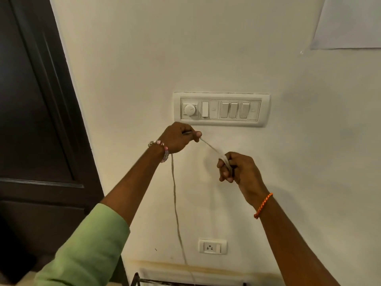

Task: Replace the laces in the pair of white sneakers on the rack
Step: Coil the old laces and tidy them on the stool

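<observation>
A thin whitish lace (pixel 210 148) stretches between both raised hands in front of the wall. My left hand (pixel 179 137) pinches it between thumb and fingers, just below the switch panel. My right hand (pixel 239 168) is lower and to the right, with the lace wound round its fingers. A long tail of the lace (pixel 175 203) hangs from the left hand straight down to the bottom of the view. The sneakers are out of sight. Only the dark metal top of the rack (pixel 144 281) shows at the bottom edge.
A white switch panel (pixel 221 109) is fixed to the cream wall just above the hands. A wall socket (pixel 212 246) sits lower down. A dark wooden door (pixel 35 120) fills the left side. A sheet of paper (pixel 350 21) hangs at the top right.
</observation>
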### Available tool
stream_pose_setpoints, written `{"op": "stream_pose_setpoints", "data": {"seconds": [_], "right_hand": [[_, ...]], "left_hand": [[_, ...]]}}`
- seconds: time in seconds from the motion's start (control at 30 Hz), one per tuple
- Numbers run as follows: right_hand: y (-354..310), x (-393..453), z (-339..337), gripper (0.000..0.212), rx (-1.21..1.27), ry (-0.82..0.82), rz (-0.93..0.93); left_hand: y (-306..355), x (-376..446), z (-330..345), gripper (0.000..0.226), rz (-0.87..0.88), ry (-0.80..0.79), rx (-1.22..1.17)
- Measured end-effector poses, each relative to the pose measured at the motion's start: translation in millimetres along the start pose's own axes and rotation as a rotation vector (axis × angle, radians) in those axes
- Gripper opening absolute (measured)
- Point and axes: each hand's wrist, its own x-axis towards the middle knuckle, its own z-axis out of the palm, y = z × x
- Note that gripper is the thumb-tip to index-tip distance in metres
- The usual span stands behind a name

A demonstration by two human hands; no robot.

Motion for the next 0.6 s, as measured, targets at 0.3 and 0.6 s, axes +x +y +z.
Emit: {"op": "stream_pose_setpoints", "data": {"seconds": [0.3, 0.6], "right_hand": [[-46, 22, -9, 0.025, 0.899, 0.123, 0.042], [-5, 66, -29, 0.029, 0.746, 0.505, 0.019]], "left_hand": [[-26, -43, 74, 0.04, -0.119, -0.234, -0.018], [7, -59, 63, 0.036, 0.059, -0.245, -0.048]]}}
